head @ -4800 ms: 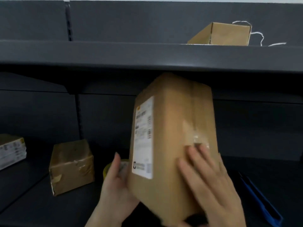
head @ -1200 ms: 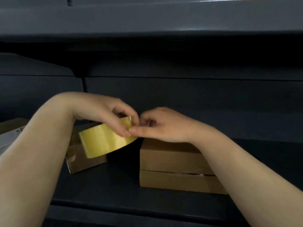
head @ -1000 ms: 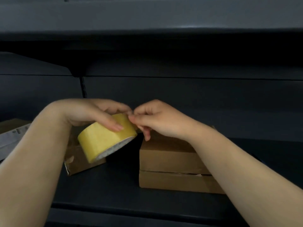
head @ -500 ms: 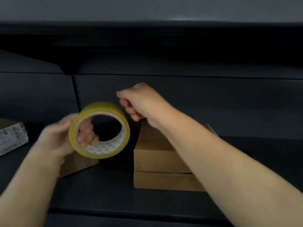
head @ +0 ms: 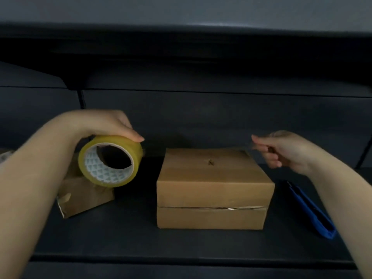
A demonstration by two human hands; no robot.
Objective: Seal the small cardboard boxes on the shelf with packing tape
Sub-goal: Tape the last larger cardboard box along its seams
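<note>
Roll (head: 109, 161) gripped in left hand (head: 104, 125), strip end pinched in right hand (head: 281, 151), spread apart over box (head: 213, 178) on shelf (head: 141, 238), likely to span its top.

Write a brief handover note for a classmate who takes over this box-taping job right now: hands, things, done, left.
Left hand grips the yellow roll of packing tape above a crumpled brown cardboard box.
Right hand pinches the clear pulled-out tape end, stretched over the plain brown cardboard box.
Done: tape drawn out.
Left: press strip down, cut, perhaps with the blue utility knife.
</note>
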